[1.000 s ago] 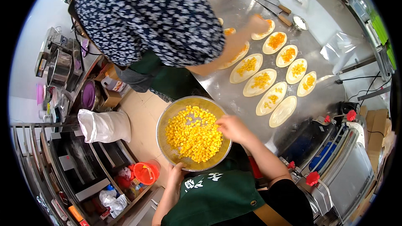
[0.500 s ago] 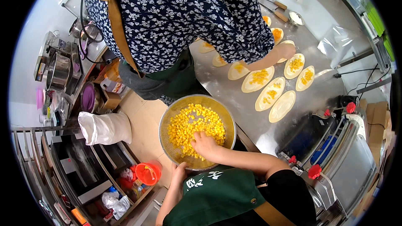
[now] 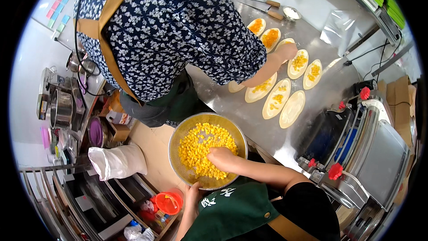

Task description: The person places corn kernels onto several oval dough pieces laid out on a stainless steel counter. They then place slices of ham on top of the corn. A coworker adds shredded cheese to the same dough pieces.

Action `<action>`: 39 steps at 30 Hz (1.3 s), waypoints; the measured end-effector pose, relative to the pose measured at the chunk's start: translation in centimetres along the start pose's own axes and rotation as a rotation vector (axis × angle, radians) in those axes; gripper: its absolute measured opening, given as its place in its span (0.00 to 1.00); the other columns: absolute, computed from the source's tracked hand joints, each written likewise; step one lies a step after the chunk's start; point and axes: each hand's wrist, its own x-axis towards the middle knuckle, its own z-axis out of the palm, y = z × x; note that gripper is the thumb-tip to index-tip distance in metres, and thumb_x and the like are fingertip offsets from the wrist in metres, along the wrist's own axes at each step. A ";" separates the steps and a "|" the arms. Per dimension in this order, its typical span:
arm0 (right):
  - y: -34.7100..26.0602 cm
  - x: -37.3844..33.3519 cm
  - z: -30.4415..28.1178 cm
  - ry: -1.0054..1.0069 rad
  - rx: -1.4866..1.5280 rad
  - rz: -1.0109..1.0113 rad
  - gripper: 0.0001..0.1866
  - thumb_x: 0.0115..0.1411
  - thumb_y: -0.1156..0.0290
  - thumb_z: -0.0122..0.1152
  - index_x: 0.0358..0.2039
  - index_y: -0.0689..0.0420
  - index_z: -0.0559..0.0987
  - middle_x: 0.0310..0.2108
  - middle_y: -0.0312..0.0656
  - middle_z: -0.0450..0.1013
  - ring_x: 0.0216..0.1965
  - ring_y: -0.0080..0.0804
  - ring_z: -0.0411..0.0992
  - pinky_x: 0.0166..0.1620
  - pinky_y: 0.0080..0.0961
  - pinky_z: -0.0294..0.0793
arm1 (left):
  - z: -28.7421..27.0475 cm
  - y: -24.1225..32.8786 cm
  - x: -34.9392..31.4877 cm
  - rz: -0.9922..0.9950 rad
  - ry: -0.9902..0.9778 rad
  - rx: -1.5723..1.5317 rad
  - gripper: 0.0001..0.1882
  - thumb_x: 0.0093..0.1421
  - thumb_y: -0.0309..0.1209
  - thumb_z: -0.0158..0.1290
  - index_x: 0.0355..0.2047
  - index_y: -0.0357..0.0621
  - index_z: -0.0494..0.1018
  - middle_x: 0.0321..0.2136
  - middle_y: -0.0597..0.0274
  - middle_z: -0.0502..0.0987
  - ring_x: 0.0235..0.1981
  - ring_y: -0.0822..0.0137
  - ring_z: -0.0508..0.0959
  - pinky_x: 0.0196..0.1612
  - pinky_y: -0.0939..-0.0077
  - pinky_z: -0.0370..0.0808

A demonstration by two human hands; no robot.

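A wide metal colander (image 3: 240,140) with perforated walls sits in front of me, holding a heap of yellow corn kernels (image 3: 198,145). My left hand (image 3: 192,192) grips its near rim, thumb up against the outside. Into the right part of the heap reaches my right hand (image 3: 222,159), its fingers curled down among the kernels and their tips hidden. Several oval dough pieces lie on the steel table; one near the front (image 3: 292,109) is bare, and its neighbour (image 3: 276,100) carries a few kernels.
Ahead stands a co-worker in a floral shirt (image 3: 169,22), a hand (image 3: 287,51) over the dough pieces on the steel table (image 3: 249,125). A machine with red knobs (image 3: 335,171) is at right. A white sack (image 3: 118,160) and a red bucket (image 3: 170,201) stand at left.
My right hand's fingers, spread on the kernels before, have curled into them. The co-worker's hand has shifted over the dough pieces. The whole view has swung slightly.
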 end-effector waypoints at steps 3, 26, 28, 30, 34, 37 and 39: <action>1.2 0.2 0.5 -0.016 0.079 0.071 0.05 0.41 0.78 0.53 0.21 0.62 0.75 0.26 0.50 0.72 0.30 0.44 0.72 0.33 0.34 0.71 | 0.8 1.0 -0.4 -0.039 -0.007 0.042 0.23 0.46 0.17 0.38 0.46 0.26 0.57 0.38 0.43 0.69 0.35 0.50 0.74 0.37 0.58 0.75; 29.1 -8.1 -12.2 0.827 0.188 0.903 0.14 0.38 0.78 0.62 0.29 0.66 0.77 0.20 0.44 0.73 0.15 0.27 0.71 0.19 0.19 0.70 | 0.4 1.8 -0.3 0.009 -0.059 0.082 0.25 0.46 0.18 0.38 0.48 0.25 0.53 0.42 0.42 0.66 0.39 0.49 0.73 0.41 0.58 0.74; 30.0 -8.0 -12.0 0.798 0.152 0.932 0.13 0.37 0.77 0.62 0.28 0.64 0.78 0.22 0.45 0.74 0.18 0.30 0.72 0.22 0.22 0.72 | -0.1 1.5 -0.1 -0.014 -0.040 0.047 0.26 0.46 0.18 0.39 0.49 0.29 0.53 0.42 0.44 0.65 0.40 0.49 0.72 0.40 0.57 0.75; 29.7 -7.5 -12.3 0.767 0.077 0.942 0.13 0.36 0.76 0.62 0.28 0.62 0.78 0.24 0.45 0.74 0.22 0.34 0.73 0.26 0.24 0.73 | -0.4 1.5 0.0 -0.027 -0.024 0.029 0.27 0.45 0.17 0.40 0.49 0.31 0.53 0.42 0.45 0.65 0.40 0.49 0.71 0.39 0.57 0.75; 28.6 -7.4 -12.8 0.715 -0.001 0.970 0.13 0.36 0.73 0.62 0.28 0.57 0.79 0.29 0.46 0.74 0.31 0.39 0.73 0.37 0.29 0.72 | -0.4 1.8 -0.4 -0.038 -0.007 -0.002 0.26 0.45 0.17 0.40 0.49 0.30 0.54 0.42 0.44 0.65 0.39 0.50 0.72 0.38 0.58 0.75; 29.3 -8.0 -12.9 0.738 0.026 0.983 0.13 0.36 0.73 0.62 0.28 0.56 0.80 0.30 0.47 0.74 0.34 0.41 0.73 0.40 0.30 0.71 | -0.4 1.6 -0.1 -0.045 -0.012 -0.048 0.26 0.45 0.17 0.40 0.49 0.30 0.53 0.43 0.44 0.65 0.39 0.50 0.72 0.38 0.58 0.75; 29.3 -8.1 -12.8 0.754 0.035 0.982 0.13 0.37 0.74 0.61 0.28 0.56 0.80 0.30 0.47 0.74 0.34 0.41 0.73 0.40 0.30 0.71 | -0.8 1.4 0.2 -0.056 -0.022 -0.068 0.27 0.45 0.17 0.40 0.49 0.29 0.53 0.43 0.44 0.65 0.39 0.50 0.72 0.38 0.58 0.75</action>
